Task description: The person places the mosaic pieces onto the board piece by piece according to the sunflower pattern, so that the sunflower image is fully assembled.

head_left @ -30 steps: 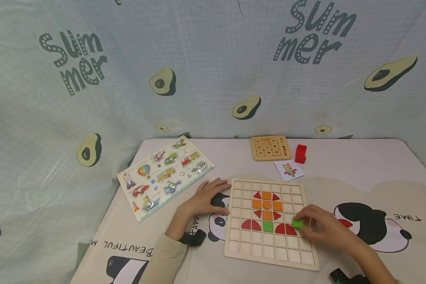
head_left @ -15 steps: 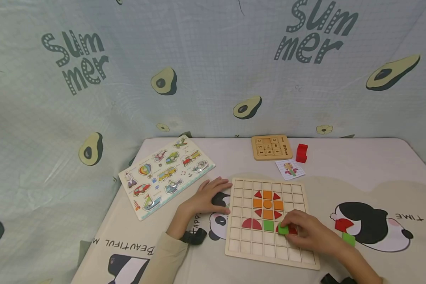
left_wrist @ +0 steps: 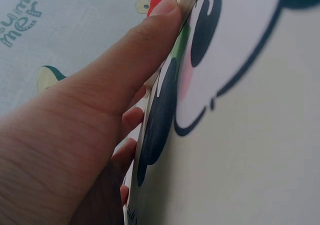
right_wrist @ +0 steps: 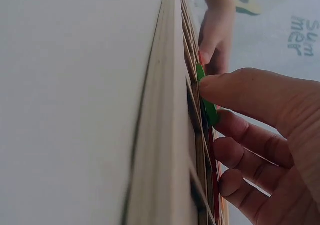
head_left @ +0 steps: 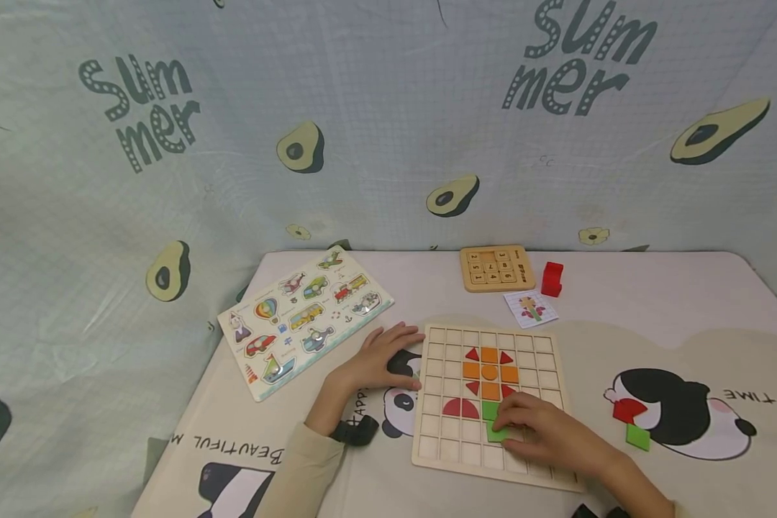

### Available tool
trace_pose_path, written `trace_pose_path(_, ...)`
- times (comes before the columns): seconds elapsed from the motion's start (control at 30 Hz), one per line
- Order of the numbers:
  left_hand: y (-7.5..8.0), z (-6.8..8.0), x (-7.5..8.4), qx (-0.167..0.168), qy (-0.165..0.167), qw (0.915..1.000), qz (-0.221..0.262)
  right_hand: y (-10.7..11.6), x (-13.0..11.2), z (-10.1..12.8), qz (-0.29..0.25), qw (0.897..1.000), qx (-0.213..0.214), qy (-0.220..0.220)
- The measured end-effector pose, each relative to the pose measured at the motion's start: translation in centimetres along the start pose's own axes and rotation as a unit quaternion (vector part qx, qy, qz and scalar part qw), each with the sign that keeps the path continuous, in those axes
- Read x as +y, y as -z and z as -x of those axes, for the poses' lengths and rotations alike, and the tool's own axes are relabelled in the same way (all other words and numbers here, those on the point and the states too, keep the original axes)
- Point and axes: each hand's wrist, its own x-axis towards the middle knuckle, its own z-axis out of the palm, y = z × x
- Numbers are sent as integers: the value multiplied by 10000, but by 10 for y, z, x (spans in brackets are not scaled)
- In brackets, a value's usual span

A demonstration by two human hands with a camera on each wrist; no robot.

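A wooden grid board (head_left: 450,450) lies on the table with orange squares and an orange circle (head_left: 488,372) forming a cross, red triangles at its corners. Below the cross sits a green square (head_left: 490,410), with a red half-round shape (head_left: 461,408) to its left. My right hand (head_left: 547,434) pinches another green square (head_left: 495,434) just below the seated one, tilted between thumb and fingertip in the right wrist view (right_wrist: 210,112). The hand covers the red pieces right of the column. My left hand (head_left: 372,363) rests beside the board, fingers spread, thumb tip at its left edge.
A picture card (head_left: 531,309) lies behind the board, near a red block (head_left: 552,279) and a wooden number puzzle (head_left: 497,269). A vehicle puzzle board (head_left: 306,324) lies at left. Loose red (head_left: 625,411) and green (head_left: 637,437) pieces lie at right.
My right hand has carried the green square leftward across the board, from its right side to the cell below the seated green square. The left hand stays at the board's edge.
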Motion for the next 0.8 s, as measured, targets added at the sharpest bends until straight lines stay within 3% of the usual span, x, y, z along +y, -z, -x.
trace_pose_path(0.47,1,0,2,-5,31,10000,42,-5,-1,-3,19,10000,51,-63)
trace_pose_path(0.8,1,0,3,-22,20,10000,54,1,6,3,-394,9988,291,21)
